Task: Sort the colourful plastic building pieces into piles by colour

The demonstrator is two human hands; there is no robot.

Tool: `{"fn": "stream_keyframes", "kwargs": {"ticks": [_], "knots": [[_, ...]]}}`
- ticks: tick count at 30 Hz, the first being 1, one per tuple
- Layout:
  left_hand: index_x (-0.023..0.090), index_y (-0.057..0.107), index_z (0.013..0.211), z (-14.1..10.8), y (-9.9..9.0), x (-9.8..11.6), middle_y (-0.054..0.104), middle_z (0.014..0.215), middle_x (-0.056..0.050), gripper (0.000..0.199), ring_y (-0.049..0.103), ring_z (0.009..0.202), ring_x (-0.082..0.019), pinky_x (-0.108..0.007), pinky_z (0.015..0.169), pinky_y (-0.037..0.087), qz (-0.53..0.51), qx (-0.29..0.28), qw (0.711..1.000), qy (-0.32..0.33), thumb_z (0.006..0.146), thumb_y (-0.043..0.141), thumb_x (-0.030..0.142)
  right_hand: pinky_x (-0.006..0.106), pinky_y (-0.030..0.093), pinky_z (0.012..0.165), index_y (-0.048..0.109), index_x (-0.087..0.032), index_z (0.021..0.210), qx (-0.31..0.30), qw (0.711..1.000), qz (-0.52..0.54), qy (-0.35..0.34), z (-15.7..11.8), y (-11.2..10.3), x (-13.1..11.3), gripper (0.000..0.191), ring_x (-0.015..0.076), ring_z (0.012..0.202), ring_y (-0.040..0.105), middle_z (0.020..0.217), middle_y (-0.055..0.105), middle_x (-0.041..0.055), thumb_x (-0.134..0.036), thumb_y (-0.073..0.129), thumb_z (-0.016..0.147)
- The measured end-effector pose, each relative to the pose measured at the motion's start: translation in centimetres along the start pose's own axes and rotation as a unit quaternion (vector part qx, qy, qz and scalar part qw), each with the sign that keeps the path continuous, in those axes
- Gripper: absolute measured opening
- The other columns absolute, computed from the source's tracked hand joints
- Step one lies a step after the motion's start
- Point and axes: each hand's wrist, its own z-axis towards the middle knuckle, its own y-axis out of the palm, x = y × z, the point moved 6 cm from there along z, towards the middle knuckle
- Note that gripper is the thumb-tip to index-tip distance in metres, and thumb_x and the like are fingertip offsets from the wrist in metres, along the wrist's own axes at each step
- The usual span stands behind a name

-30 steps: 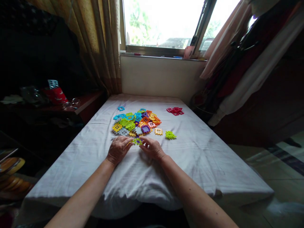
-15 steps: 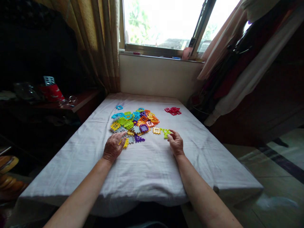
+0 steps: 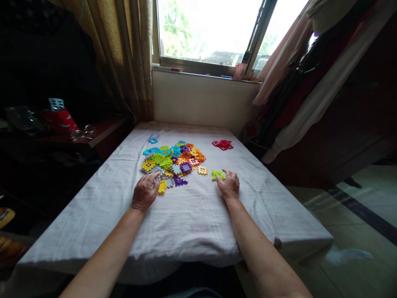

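Observation:
Fingers stretched and thumb apart, my left hand [image 3: 145, 191] rests at the near left edge of a heap of interlocking plastic tiles [image 3: 176, 169]. A yellow tile [image 3: 162, 186] lies just beside its thumb, and grey tiles are by its fingertips. To the right of the heap, my right hand [image 3: 228, 184] has its thumb and fingers on a lime-green tile [image 3: 218, 174], low over the cloth. Between that tile and the heap lies a pale peach square tile [image 3: 202, 170]. A purple triangular tile [image 3: 180, 181] is at the heap's near side.
A small group of red tiles [image 3: 222, 144] lies at the far right of the cloth-covered table [image 3: 192, 223]. One blue tile [image 3: 153, 140] sits apart at the far left. Clothes [image 3: 297, 95] hang on the right; a dark side desk [image 3: 105, 132] stands left.
The lime-green tile in my right hand has turned to lie flatter, and a gap now shows between it and the peach tile. My left hand has stayed nearly in place.

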Motion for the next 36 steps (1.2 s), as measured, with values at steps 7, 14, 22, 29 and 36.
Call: {"fn": "stream_keyframes", "kwargs": {"ticks": [7,14,22,29,36], "knots": [[0.021,0.068,0.112,0.0,-0.1,-0.3,0.074,0.109,-0.008,0.031,0.067,0.103,-0.023,-0.038,0.096,0.052,-0.017,0.009,1.0,-0.024,0.091,0.048,0.032,0.041,0.041,0.099,0.065,-0.03,0.128,-0.102,0.99,-0.09,-0.03,0.7,1.3,-1.2,0.04,0.0279,0.122,0.051,0.137,0.055,0.0111,-0.039,0.062,0.089],[0.021,0.069,0.104,0.1,-0.4,-2.4,0.076,0.104,-0.007,0.028,0.07,0.098,-0.022,-0.036,0.093,0.054,-0.06,0.047,0.989,-0.129,0.087,0.05,0.033,0.047,0.035,0.105,0.065,-0.023,0.128,-0.042,0.993,-0.11,0.005,2.4,0.7,-1.3,0.043,0.0323,0.129,0.045,0.143,0.05,0.016,-0.038,0.062,0.088],[0.02,0.068,0.105,-0.5,0.0,-4.2,0.076,0.106,-0.008,0.031,0.07,0.099,-0.021,-0.037,0.093,0.055,-0.12,0.063,0.968,-0.21,0.085,0.051,0.035,0.044,0.032,0.106,0.069,-0.026,0.12,-0.091,0.962,-0.013,-0.259,-0.8,3.6,-14.8,0.033,0.0283,0.13,0.043,0.14,0.057,0.0094,-0.035,0.052,0.093],[0.02,0.068,0.105,-0.7,-0.1,-4.2,0.076,0.105,-0.007,0.029,0.071,0.097,-0.02,-0.034,0.088,0.057,-0.136,0.071,0.964,-0.216,0.086,0.051,0.034,0.046,0.026,0.112,0.061,-0.027,0.131,-0.191,0.923,-0.042,-0.332,-2.5,7.4,-22.9,0.044,0.0265,0.137,0.038,0.148,0.05,0.0088,-0.035,0.057,0.089],[0.02,0.068,0.107,-0.7,0.1,-4.3,0.076,0.106,-0.007,0.03,0.071,0.097,-0.019,-0.035,0.089,0.057,-0.155,0.052,0.96,-0.227,0.086,0.051,0.034,0.044,0.029,0.111,0.073,-0.025,0.104,-0.177,0.91,-0.026,-0.373,-3.6,7.4,-22.8,0.024,0.0239,0.132,0.044,0.138,0.06,0.008,-0.026,0.051,0.095]]}}
